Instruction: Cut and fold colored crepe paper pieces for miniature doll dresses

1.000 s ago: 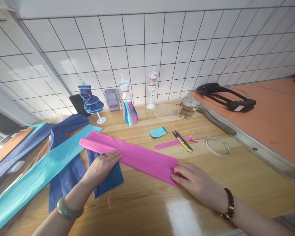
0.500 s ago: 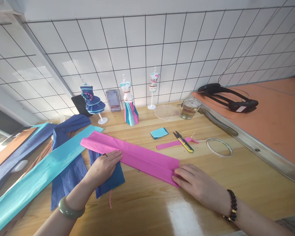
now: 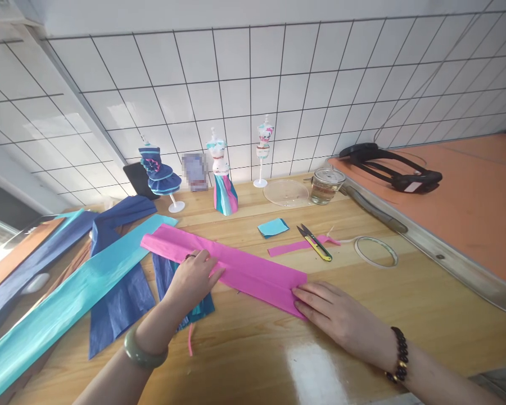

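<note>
A long folded strip of pink crepe paper (image 3: 253,270) lies slantwise on the wooden table (image 3: 362,326). My left hand (image 3: 194,277) presses flat on its near edge at the middle, fingers pointing right. At the strip's right end, my right hand (image 3: 329,315) rests with its fingertips on the corner. Under the pink strip lie a dark blue paper sheet (image 3: 118,292) and a long turquoise strip (image 3: 67,304).
Yellow-handled snips (image 3: 316,243), a thin pink offcut (image 3: 287,247), a turquoise scrap (image 3: 273,227) and a tape ring (image 3: 376,251) lie beyond. Three small mannequins in paper dresses (image 3: 223,180), a glass jar (image 3: 324,185) and a clear disc stand by the tiled wall. An orange surface with a black headset (image 3: 396,169) is at right.
My left hand slid right and further onto the pink strip, lifting off the blue sheet. My right hand stayed on the strip's right end.
</note>
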A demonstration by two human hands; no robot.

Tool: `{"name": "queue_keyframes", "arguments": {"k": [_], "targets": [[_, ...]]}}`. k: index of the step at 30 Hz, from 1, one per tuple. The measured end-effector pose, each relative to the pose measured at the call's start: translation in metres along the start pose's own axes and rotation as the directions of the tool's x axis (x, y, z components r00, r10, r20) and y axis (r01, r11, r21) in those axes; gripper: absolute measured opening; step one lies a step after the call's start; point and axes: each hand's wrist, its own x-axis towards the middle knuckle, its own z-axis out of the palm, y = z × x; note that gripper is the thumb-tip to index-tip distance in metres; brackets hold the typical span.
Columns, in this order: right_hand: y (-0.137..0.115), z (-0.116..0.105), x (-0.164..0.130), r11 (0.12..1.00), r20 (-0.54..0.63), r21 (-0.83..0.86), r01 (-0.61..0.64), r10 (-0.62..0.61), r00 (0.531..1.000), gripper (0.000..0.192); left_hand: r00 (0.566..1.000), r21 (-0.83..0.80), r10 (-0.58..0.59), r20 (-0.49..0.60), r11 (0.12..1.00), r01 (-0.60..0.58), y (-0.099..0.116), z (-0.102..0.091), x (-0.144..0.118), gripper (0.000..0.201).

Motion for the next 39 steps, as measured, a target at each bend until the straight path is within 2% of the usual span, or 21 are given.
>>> {"name": "queue_keyframes", "arguments": {"k": [6, 11, 16, 19, 22, 27, 32, 39], "targets": [[-0.002, 0.001, 0.000, 1.000, -0.008, 0.017, -0.024, 0.024, 1.000, 0.037, 0.994, -0.036, 0.049, -0.101, 0.998, -0.053, -0.005, 0.010, -0.004, 0.023], [-0.002, 0.005, -0.001, 0.999, 0.012, 0.032, -0.033, 0.033, 0.999, 0.036, 0.984, -0.099, 0.118, -0.131, 0.986, -0.131, -0.009, 0.025, -0.008, 0.027], [-0.006, 0.003, 0.008, 0.989, 0.000, 0.083, -0.121, 0.121, 0.993, 0.035, 0.974, -0.145, 0.163, -0.157, 0.972, -0.186, -0.010, 0.033, -0.009, 0.031], [-0.017, 0.000, 0.025, 0.966, -0.011, 0.132, -0.223, 0.227, 0.974, 0.039, 0.984, -0.153, 0.109, -0.144, 0.979, -0.131, -0.007, 0.033, -0.011, 0.033], [-0.032, 0.004, 0.049, 0.939, 0.068, 0.144, -0.313, 0.306, 0.950, 0.037, 0.989, -0.154, 0.076, -0.130, 0.983, -0.096, -0.002, 0.032, -0.013, 0.035], [-0.049, 0.026, 0.076, 0.950, 0.191, 0.141, -0.280, 0.251, 0.949, 0.055, 0.992, -0.150, 0.097, -0.076, 0.983, -0.108, 0.003, 0.030, -0.017, 0.038], [-0.054, 0.040, 0.074, 0.949, 0.232, 0.143, -0.280, 0.243, 0.942, 0.060, 0.990, -0.116, 0.143, -0.010, 0.983, -0.144, 0.003, 0.027, -0.022, 0.046], [-0.056, 0.031, 0.057, 0.951, 0.260, 0.124, -0.284, 0.245, 0.934, 0.060, 0.981, -0.097, 0.192, 0.032, 0.977, -0.188, 0.000, 0.026, -0.023, 0.052]]}}
